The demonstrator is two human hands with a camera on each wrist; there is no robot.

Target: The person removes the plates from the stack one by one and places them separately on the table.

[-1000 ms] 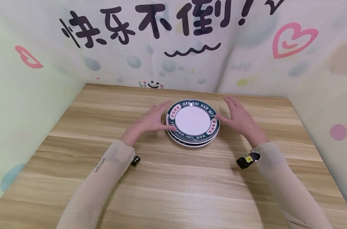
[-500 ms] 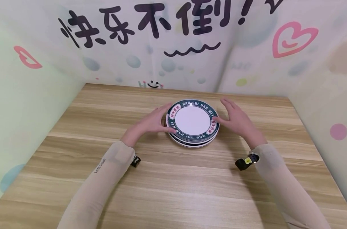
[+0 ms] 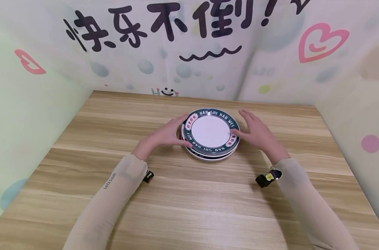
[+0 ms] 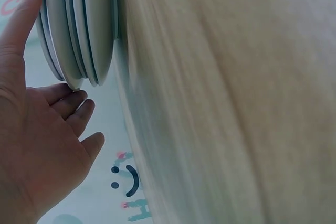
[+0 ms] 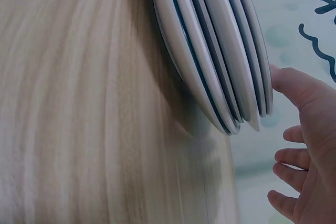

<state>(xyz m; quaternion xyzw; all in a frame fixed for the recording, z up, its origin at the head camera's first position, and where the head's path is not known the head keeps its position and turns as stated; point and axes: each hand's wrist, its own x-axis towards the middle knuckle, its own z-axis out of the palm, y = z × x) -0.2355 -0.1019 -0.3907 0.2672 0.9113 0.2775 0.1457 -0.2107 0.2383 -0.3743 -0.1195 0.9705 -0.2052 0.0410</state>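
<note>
A stack of round plates (image 3: 210, 132) lies on the table, white with dark green lettered rims. At its left side is my left hand (image 3: 165, 135), its thumb over the top plate's rim. In the left wrist view the fingers (image 4: 73, 103) of that hand stretch out by the plates' edges, seeming to touch one of them. My right hand (image 3: 261, 133) is on the other side, thumb at the top plate's right rim. In the right wrist view its other fingers (image 5: 291, 174) stay spread, apart from the plate edges (image 5: 247, 114).
The wooden table (image 3: 189, 208) extends toward me and to both sides. Behind it hangs a pale printed backdrop (image 3: 130, 69) with large dark characters, and similar panels stand left and right. Each wrist wears a black strap (image 3: 264, 180).
My right hand has moved slightly left and toward me, its thumb now further over the plate rim. The left hand has barely shifted, its thumb slightly lower. The stack stays in place.
</note>
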